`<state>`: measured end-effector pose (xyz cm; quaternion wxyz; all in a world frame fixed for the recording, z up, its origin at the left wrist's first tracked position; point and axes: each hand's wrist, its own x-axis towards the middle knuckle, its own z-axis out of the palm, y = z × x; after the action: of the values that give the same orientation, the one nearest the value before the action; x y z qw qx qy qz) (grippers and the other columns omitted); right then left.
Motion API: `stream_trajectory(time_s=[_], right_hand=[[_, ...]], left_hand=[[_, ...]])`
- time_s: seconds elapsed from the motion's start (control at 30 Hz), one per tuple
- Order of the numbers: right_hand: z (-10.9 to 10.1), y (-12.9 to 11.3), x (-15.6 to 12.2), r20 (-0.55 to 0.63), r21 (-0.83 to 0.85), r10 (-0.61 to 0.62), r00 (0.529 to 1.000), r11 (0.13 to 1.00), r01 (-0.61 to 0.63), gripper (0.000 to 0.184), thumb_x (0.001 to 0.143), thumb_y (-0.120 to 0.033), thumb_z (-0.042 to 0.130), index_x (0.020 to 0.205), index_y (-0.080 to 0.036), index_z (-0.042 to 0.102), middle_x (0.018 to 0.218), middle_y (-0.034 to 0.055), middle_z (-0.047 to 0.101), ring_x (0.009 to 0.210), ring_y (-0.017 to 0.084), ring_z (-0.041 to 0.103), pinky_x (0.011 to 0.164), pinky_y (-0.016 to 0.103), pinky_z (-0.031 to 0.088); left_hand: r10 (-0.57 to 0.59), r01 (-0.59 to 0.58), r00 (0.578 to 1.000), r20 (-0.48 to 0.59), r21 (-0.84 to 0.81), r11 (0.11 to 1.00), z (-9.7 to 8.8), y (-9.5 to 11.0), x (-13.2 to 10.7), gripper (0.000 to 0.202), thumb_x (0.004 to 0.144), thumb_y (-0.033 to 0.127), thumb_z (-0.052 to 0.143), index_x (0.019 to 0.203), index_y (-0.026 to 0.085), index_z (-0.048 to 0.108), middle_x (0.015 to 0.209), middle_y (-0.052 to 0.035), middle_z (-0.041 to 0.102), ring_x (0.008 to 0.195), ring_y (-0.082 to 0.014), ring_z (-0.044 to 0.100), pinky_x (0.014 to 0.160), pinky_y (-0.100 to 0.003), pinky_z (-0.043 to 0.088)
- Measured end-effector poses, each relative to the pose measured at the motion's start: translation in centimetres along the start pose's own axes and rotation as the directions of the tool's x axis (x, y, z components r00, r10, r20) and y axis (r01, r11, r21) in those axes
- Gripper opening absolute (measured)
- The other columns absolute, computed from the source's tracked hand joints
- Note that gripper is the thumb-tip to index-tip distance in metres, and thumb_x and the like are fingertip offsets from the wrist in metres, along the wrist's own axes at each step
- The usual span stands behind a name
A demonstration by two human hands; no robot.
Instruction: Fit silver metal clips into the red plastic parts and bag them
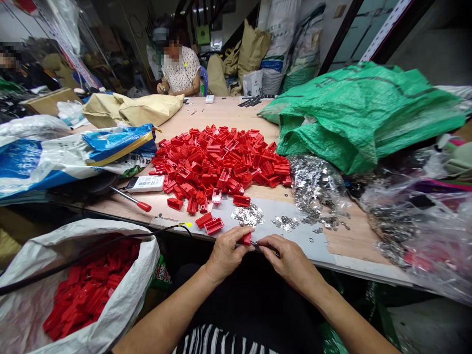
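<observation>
My left hand [227, 251] is closed on a small red plastic part [246, 239] at the table's front edge. Touching that part from the right is my right hand [285, 257], fingers pinched together on a thin dark tool or piece that I cannot make out. Just beyond my hands lie two loose red parts [210, 223] and a small heap of shiny metal clips [248, 215]. A big pile of the same red parts [221, 162] covers the middle of the table.
A white sack [121, 305] with red parts stands at lower left. A red-tipped tool [131, 199] and a white remote-like box [145, 184] lie left. Clear bags of metal clips [317, 184], a green sack [361, 115] sit right. Another person [180, 69] works at the far end.
</observation>
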<state>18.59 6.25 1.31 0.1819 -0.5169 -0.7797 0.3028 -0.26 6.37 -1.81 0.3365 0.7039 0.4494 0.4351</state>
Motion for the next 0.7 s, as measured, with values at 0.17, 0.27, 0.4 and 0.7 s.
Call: stream_trajectory(time_s=[0.17,0.27,0.4,0.7], right_hand=[[-0.1,-0.7,0.3,0.001,-0.052,0.053,0.999,0.997,-0.053,0.021,0.089,-0.022,0.047,0.092,-0.023,0.068,0.089,0.0036,0.071,0.083,0.02,0.065,0.074,0.031,0.047],[0.0,-1.5,0.5,0.01,-0.118,0.084,0.996,0.99,-0.083,0.021,0.089,-0.02,0.046,0.089,-0.023,0.067,0.087,0.0034,0.07,0.082,0.02,0.065,0.072,0.031,0.046],[0.7,-2.2,0.7,0.01,-0.254,0.106,0.994,0.962,-0.1,0.021,0.09,-0.017,0.043,0.089,-0.021,0.064,0.086,0.0052,0.067,0.078,0.021,0.064,0.068,0.031,0.045],[0.9,-0.6,0.0,-0.051,-0.049,-0.044,0.998,0.998,0.042,0.02,0.094,-0.021,0.038,0.102,-0.024,0.056,0.099,0.0057,0.064,0.089,0.02,0.062,0.077,0.033,0.047]], left_hand=[[0.033,-0.033,0.999,-0.004,0.019,0.999,0.1,-0.3,-0.1,0.043,0.075,0.011,0.072,0.116,0.023,0.064,0.112,-0.0065,0.071,0.106,-0.0212,0.065,0.095,-0.034,0.05],[0.046,-0.046,0.999,-0.022,0.024,0.999,0.2,-0.3,-0.1,0.041,0.076,0.01,0.071,0.114,0.022,0.064,0.11,-0.0067,0.072,0.102,-0.0202,0.067,0.093,-0.033,0.052],[0.071,-0.07,0.997,-0.036,0.03,0.997,0.3,-0.2,0.0,0.04,0.075,0.009,0.071,0.113,0.02,0.064,0.107,-0.0062,0.072,0.099,-0.0193,0.068,0.09,-0.031,0.053],[0.103,-0.099,0.991,-0.088,0.05,0.994,0.0,0.0,-0.5,0.035,0.076,0.015,0.073,0.109,0.022,0.063,0.102,-0.0033,0.073,0.094,-0.0185,0.068,0.107,-0.042,0.041]])
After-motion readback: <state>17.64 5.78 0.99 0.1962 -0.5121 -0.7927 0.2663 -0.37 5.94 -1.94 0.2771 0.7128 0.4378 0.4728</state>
